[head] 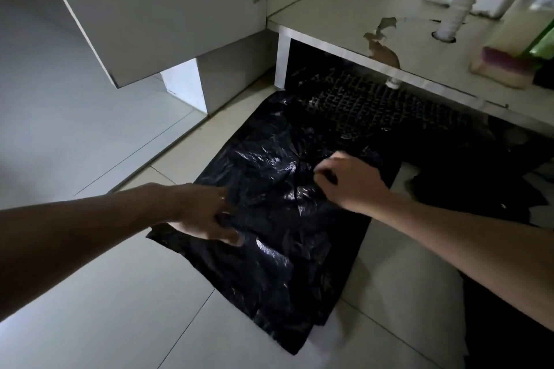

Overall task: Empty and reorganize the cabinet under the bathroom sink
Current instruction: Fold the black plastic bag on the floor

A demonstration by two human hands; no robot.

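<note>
A crumpled, glossy black plastic bag is spread flat on the floor tiles, below the cabinet shelf at its 1 o'clock. The white shelf surface is chipped at its front edge.

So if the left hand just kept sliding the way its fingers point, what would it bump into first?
Probably the right hand. The left hand points rightward across the black plastic bag it already touches, and only crinkled plastic lies between them, though depth is hard to judge.

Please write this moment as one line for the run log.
left hand: rests on black plastic bag | right hand: pinches bag | bag: flat on floor tiles | cabinet door: open
</note>
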